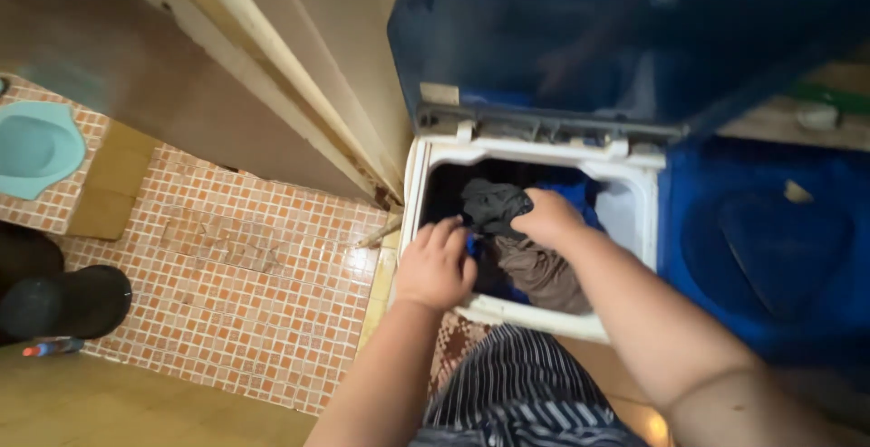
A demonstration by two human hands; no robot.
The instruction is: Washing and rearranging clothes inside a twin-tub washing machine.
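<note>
A white top-loading washing machine [625, 179] stands with its translucent blue lid [580, 39] raised. Its tub holds clothes. My right hand [546, 218] reaches into the tub and grips a dark grey garment [491, 204]. Below it lies a brown garment [544, 275], with blue cloth [569, 195] behind. My left hand [435, 266] rests at the tub's front left edge, fingers curled down onto the clothes; whether it grips anything is hidden.
A second closed blue lid [770, 247] lies to the right. A cream door frame [299, 93] stands left of the machine. The floor has small orange tiles [227, 266], a teal squat toilet [36, 148] and a black bucket [68, 302]. I wear striped cloth [517, 383].
</note>
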